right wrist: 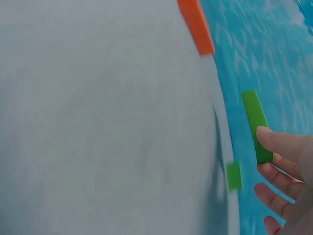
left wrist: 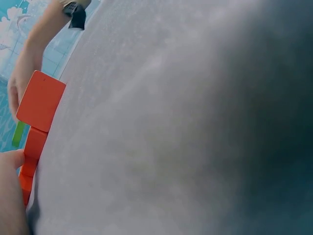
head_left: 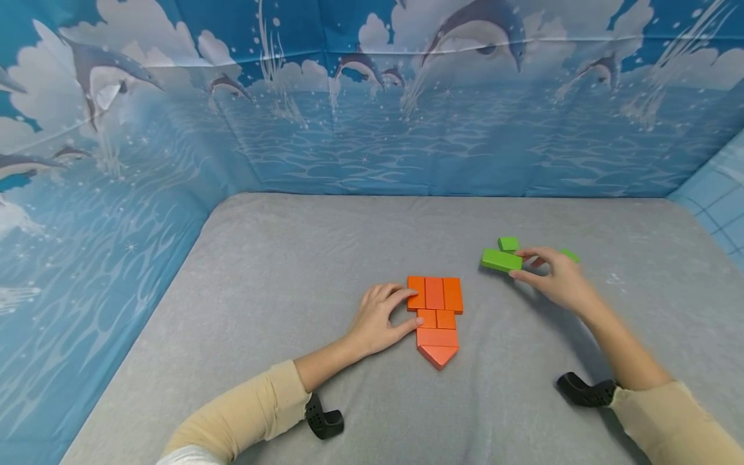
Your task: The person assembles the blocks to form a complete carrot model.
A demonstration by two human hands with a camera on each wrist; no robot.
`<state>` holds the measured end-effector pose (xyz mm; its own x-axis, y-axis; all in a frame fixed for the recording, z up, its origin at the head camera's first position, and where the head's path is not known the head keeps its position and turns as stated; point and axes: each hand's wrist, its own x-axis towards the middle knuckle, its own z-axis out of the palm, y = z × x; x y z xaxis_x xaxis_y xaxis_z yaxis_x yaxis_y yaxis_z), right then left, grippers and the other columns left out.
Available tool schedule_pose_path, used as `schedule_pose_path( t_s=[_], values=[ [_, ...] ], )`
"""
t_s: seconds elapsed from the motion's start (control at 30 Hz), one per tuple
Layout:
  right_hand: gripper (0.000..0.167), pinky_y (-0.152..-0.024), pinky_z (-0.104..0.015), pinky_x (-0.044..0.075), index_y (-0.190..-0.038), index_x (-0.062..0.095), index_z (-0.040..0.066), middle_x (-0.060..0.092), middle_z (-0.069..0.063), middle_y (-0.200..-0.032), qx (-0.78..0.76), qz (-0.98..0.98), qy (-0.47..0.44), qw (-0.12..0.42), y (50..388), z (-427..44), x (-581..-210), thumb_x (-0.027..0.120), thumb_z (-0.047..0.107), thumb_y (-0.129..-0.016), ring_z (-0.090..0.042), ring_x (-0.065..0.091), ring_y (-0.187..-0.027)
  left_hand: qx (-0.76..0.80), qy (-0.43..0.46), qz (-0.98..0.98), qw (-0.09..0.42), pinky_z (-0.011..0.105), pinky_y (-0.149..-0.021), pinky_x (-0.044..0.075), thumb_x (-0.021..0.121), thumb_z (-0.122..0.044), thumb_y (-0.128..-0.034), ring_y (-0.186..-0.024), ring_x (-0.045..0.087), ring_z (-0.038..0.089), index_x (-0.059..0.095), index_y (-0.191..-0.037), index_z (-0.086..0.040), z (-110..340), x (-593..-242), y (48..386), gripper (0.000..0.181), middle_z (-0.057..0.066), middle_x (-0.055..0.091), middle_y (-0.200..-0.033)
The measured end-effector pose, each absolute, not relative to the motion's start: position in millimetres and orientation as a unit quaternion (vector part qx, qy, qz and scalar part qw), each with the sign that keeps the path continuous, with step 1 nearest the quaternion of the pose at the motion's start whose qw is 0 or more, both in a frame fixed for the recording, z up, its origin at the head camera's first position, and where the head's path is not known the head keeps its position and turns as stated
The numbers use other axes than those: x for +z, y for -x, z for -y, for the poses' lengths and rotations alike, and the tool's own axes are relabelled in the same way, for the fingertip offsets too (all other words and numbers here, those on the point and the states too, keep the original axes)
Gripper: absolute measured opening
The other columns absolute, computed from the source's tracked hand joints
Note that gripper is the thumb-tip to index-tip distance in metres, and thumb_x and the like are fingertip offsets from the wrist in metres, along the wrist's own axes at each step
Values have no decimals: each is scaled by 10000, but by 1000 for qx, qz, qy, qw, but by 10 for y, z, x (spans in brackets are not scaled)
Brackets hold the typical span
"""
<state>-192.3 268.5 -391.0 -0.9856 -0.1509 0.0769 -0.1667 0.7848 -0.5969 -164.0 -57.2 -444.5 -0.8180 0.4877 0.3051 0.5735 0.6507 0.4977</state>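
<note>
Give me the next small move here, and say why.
Probably have the right grip carry the long green block toward the orange blocks: it is pinched and held clear of the grey surface, while the left grip touches their edge.

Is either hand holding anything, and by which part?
The right hand pinches the long green block by one end. The left hand merely touches the orange blocks along their left side.

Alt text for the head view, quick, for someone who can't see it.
A person's right hand holds a long green block above a grey surface, near two more green blocks. The left hand touches the left edge of orange blocks laid out in an arrow shape, tip at the near end. A dolphin-printed backdrop stands behind.
</note>
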Motion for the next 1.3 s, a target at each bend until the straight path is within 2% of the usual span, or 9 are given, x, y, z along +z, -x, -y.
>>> schedule_pose_path(
  t_s=[0.1,0.27,0.33,0.47,0.6,0.97,1.13,1.3],
  values=[
    [451,-760,-514,403,-1202,547,-17,523,-242,-1174,333,936,-111,0,2032,-2476,-3883,653,253,-856,-368,496,-993,-294,292,908,69,411,-1008,280,602,-471,-832,-1169,417,186,551,-1247,-215,575,-4445,1640,490,17,515,-1220],
    [401,-834,-547,308,-1165,580,-4,564,-214,-1115,348,924,-155,-16,2190,-2176,-3930,676,206,-838,-353,504,-980,-291,291,909,67,416,-1005,280,601,-469,-834,-1167,415,189,548,-1250,-214,577,-4446,1641,491,22,513,-1226],
    [397,-835,-537,319,-1159,582,-9,566,-214,-1115,347,922,-171,-24,2241,-2090,-3964,675,206,-839,-354,506,-986,-290,291,909,66,416,-1005,279,602,-467,-834,-1165,415,188,548,-1250,-214,576,-4441,1641,490,22,512,-1228],
    [383,-767,-471,420,-1156,588,-10,571,-203,-1112,342,919,-194,-39,2310,-1975,-4018,670,194,-842,-328,519,-971,-290,291,910,61,408,-1010,273,598,-469,-837,-1168,412,184,546,-1252,-216,571,-4426,1639,489,20,508,-1233],
    [366,-753,-441,447,-1146,598,-12,590,-189,-1069,343,915,-206,-51,2348,-1918,-4042,670,179,-841,-301,533,-935,-289,291,910,59,405,-1015,270,598,-467,-838,-1171,411,186,542,-1257,-217,571,-4417,1638,491,22,505,-1240],
    [279,-732,-407,459,-1106,624,-21,602,-174,-1022,343,911,-216,-71,2372,-1882,-4047,588,159,-897,-286,543,-904,-290,291,910,61,404,-1015,270,603,-459,-838,-1163,416,184,547,-1253,-211,577,-4424,1644,487,25,509,-1233],
    [271,-756,-419,458,-1087,635,-26,611,-163,-1000,342,909,-226,-75,2365,-1857,-4032,602,158,-890,-280,549,-896,-291,293,909,61,410,-1013,271,600,-464,-839,-1167,414,188,543,-1255,-216,576,-4431,1652,488,27,506,-1234],
    [259,-711,-368,462,-1074,641,-24,614,-138,-963,341,908,-228,-81,2366,-1848,-4030,615,147,-880,-247,546,-850,-293,293,908,61,415,-1012,272,602,-462,-836,-1166,415,190,546,-1250,-212,576,-4433,1652,487,29,508,-1230]
  ],
)
